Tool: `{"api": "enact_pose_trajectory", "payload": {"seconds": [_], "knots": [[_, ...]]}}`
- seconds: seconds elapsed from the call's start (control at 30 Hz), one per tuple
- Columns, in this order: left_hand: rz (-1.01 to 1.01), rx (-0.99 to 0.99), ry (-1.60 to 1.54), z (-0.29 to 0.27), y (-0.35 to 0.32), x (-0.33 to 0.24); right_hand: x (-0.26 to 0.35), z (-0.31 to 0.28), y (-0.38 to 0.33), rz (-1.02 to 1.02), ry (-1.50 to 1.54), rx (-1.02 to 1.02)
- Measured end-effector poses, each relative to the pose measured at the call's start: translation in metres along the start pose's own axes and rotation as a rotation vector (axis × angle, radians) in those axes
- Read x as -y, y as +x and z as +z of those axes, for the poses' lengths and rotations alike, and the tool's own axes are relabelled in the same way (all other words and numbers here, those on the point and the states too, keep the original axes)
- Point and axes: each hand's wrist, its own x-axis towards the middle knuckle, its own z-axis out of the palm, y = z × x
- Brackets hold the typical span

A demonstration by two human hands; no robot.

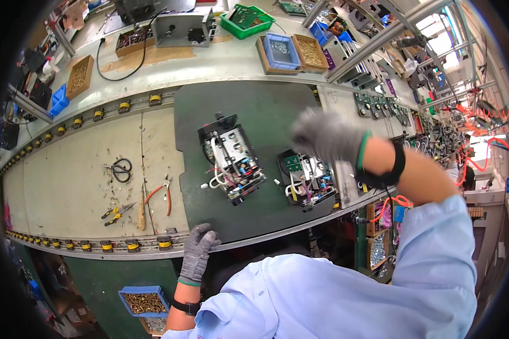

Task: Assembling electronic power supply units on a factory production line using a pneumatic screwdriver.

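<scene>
My left hand [198, 253], in a grey knit glove, rests at the near edge of the dark green board [232, 223]. Its fingers are loosely bent and a little apart, with nothing visible in them. Over the board's right side, my right hand [329, 138], also gloved, is smeared by motion; whether it holds anything cannot be made out. Just below it sits an opened electronic unit [311, 178] with a green circuit board, white wires and a black casing. A similar electronic unit [232, 158] lies left of it, its wires and connector hanging out.
Left on the line lie black-handled scissors [120, 169], red-handled pliers [163, 195], yellow-handled pliers [117, 213] and a screwdriver [141, 212]. Across the back stand a green tray [246, 31], a blue bin [281, 59] and an open metal housing [181, 28]. Circuit boards [379, 107] lie right.
</scene>
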Motion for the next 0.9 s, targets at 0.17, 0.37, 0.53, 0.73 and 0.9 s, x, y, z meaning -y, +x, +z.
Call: {"api": "enact_pose_trajectory", "payload": {"seconds": [0.17, 0.37, 0.53, 0.73, 0.9], "knots": [[-0.051, 0.072, 0.170, 0.066, 0.009, 0.016, -0.029, 0.147, -0.080, 0.174, 0.038, -0.013], [-0.188, 0.113, 0.111, 0.144, 0.007, 0.003, -0.030, 0.193, -0.065, 0.157, -0.097, -0.034], [-0.175, 0.193, 0.320, 0.193, 0.010, 0.013, -0.041, 0.165, -0.080, 0.006, 0.047, -0.080], [-0.171, 0.117, 0.049, 0.187, 0.012, 0.011, -0.106, 0.147, -0.118, 0.158, 0.652, -0.735], [-0.093, -0.140, -0.423, 0.167, 0.047, 0.011, -0.095, 0.155, -0.132, 0.022, 0.674, -0.742]]}}
